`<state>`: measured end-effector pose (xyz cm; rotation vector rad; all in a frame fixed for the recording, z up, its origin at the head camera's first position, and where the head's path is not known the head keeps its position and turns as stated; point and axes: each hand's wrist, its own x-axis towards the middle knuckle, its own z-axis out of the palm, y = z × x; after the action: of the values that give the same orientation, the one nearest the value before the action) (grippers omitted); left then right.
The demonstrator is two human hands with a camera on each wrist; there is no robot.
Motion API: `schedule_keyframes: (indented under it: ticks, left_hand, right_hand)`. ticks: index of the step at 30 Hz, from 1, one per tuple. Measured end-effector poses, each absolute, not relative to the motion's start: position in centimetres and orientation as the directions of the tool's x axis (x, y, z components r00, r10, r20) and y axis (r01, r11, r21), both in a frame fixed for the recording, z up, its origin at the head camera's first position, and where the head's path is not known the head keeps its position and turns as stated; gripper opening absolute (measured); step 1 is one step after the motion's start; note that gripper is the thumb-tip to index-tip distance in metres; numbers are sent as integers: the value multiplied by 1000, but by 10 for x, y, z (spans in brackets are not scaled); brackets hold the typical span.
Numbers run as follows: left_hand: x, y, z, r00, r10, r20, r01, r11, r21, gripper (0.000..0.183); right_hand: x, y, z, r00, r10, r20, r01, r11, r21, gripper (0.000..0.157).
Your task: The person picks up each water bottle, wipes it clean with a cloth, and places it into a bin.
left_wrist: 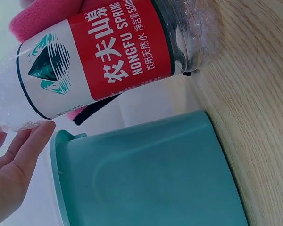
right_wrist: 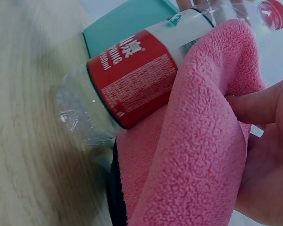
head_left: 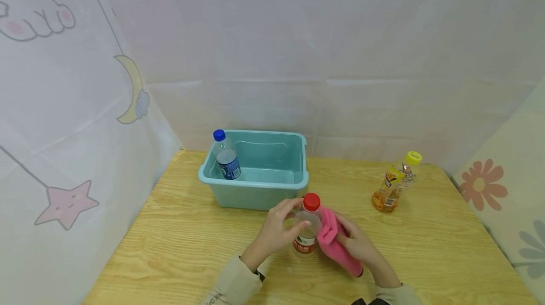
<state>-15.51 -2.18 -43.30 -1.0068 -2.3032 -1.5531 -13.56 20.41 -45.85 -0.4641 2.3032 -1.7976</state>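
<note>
A clear plastic water bottle (head_left: 305, 234) with a red cap and a red-and-white label stands in front of the bin. My left hand (head_left: 278, 229) grips its upper part, thumb across the front and fingers behind. In the left wrist view the fingertips touch the bottle (left_wrist: 118, 52) just above the label. My right hand (head_left: 357, 243) holds a folded pink cloth (head_left: 336, 248) with a dark edge, the thumb pressed into its fold. The cloth (right_wrist: 198, 127) lies against the bottle's side in the right wrist view and covers part of the label.
A light teal bin (head_left: 251, 196) stands at the back of the wooden table (head_left: 170, 243). Inside it, at the left, leans a blue-capped bottle (head_left: 227, 158). A yellow-capped bottle with orange contents (head_left: 389, 189) stands at the right. A pale curtain (head_left: 319, 59) closes off the back.
</note>
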Motion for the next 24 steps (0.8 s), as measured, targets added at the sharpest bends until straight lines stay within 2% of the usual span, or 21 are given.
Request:
schedule_keyframes:
  ticks: [6,16,24]
  left_hand:
    - [-155,-21,-432,-755,433,493,621,230,749,43]
    - [-156,-21,-433,-756,448,477,612,227,758,43]
    - [-158,-25,-428,-731,507,457,634,255,730,46]
  right_hand:
    - [-138,205,-468,-914,-403,43,-127,185,-975,52]
    - [-139,203,-476,-931,-364,-30,-57,228,-972,51]
    - [-137,204,-473,-935,-354,-15,-91,280,-956,47]
